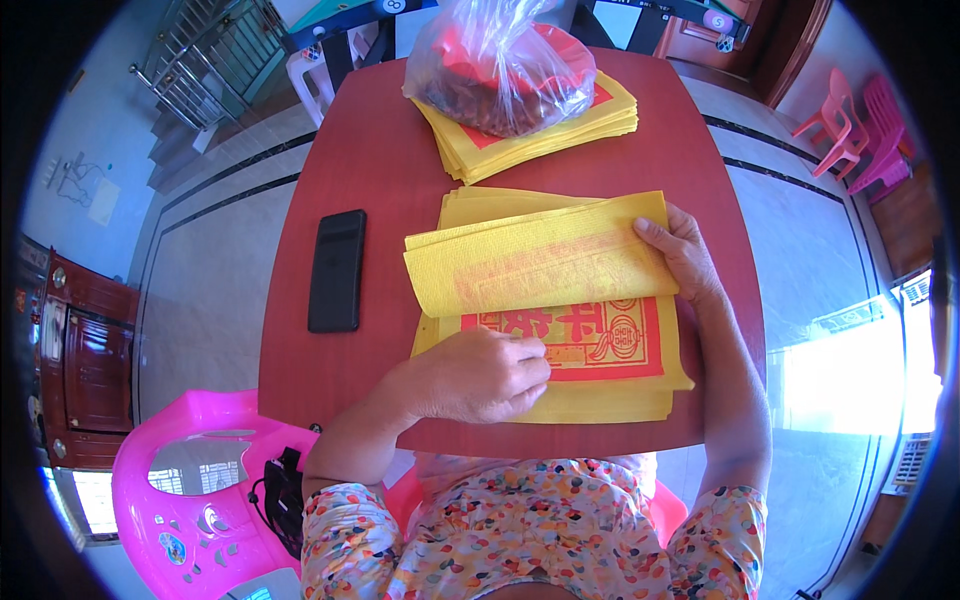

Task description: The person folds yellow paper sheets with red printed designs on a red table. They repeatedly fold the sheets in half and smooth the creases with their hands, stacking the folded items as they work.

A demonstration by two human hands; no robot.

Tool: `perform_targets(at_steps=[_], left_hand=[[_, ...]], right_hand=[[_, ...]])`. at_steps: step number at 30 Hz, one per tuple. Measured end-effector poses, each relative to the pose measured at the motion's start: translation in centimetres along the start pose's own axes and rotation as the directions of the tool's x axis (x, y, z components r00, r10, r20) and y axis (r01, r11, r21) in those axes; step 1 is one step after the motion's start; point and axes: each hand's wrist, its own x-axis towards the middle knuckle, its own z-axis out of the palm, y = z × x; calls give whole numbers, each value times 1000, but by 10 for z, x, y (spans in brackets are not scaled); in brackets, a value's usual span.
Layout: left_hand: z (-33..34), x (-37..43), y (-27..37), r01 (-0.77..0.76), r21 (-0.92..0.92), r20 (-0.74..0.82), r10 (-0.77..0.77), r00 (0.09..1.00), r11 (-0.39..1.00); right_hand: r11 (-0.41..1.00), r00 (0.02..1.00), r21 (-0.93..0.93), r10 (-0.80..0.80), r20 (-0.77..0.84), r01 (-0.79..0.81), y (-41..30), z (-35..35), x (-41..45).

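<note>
A folded yellow paper sheet (540,259) is pinched at its right edge by my right hand (679,247), thumb on top. Beneath it lies a red-and-gold printed paper (630,337) on more yellow sheets (600,405). Resting over the printed paper's left part is my left hand (487,375), its fingers curled; whether it grips an edge cannot be seen. Farther back, a clear plastic bag (510,82) with red and dark contents sits on a thick stack of yellow paper (540,154).
A black smartphone (337,270) lies on the left of the red wooden table (390,165). A pink plastic chair (187,420) with a black bag (283,495) on it stands at the lower left. Beyond the far edge is a pool table (337,19).
</note>
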Motion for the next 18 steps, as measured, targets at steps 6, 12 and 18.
perform_targets(at_steps=[6,12,18], left_hand=[[-6,-2,-1,53,178,-108,-34,994,983],[-5,0,-1,126,166,-215,-89,972,978],[2,1,-5,115,88,-112,-105,988,990]], right_hand=[[989,987,38,-138,-87,142,-9,19,-3],[999,999,-50,-22,-39,20,-7,7,-3],[994,996,-99,62,66,-55,-8,2,-3]])
